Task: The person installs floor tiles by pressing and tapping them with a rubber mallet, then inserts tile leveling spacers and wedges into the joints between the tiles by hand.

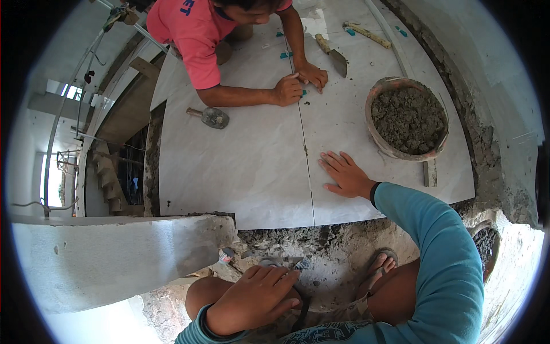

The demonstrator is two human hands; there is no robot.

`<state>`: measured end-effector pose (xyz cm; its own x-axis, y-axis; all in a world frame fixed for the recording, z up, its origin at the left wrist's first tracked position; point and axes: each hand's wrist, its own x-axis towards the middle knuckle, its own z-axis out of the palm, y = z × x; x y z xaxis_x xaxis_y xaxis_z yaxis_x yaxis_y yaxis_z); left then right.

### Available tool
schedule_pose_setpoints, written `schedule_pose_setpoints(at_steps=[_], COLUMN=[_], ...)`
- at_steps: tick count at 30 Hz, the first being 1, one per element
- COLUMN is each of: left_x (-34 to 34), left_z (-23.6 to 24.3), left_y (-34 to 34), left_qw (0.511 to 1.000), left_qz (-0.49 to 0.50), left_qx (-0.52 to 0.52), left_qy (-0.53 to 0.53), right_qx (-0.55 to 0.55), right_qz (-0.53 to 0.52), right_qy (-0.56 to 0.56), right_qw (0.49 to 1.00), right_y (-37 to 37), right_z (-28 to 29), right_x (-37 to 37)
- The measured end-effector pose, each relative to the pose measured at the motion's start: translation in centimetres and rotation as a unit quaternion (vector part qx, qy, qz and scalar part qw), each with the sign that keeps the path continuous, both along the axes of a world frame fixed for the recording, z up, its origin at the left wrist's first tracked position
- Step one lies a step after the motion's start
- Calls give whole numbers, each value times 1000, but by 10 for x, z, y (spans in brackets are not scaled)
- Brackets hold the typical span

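My right hand [346,176] lies flat on a large pale grey floor tile [366,206], fingers spread, just right of the seam between two tiles. Nothing is in it. Over my bent left knee rests my left hand [255,299], its fingers stretched out and holding nothing. Across the tiles a person in a pink shirt [195,49] leans down, with both hands [298,83] at the far part of the seam beside a small green tile spacer [303,93]. To the left of the second tile [240,172] lies a trowel [214,117] with a mortar-smeared blade.
A bucket [375,135] of grey mortar [408,119] stands on the tiles at right, over a long straightedge [429,173]. Another trowel [338,62] and a hammer [366,34] lie farther back. A low wall [120,252] is at left; a stairwell opening [134,166] lies beyond.
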<state>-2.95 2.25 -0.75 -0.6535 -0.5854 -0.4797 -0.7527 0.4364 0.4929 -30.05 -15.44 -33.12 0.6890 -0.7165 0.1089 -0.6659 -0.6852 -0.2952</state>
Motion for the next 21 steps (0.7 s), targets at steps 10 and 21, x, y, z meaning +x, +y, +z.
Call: schedule_pose_setpoints(at_steps=[10,21], left_x=[-1,-2], left_z=[0,0], left_y=[0,0], left_qw=[1000,1000], left_qz=[-1,4], left_qx=[-4,-10], left_qy=[-2,-2], right_qx=[3,1], right_qz=[0,2], right_qy=[-3,-8], right_qw=[1000,1000], right_y=[0,1], right_z=[2,3], right_x=[0,1])
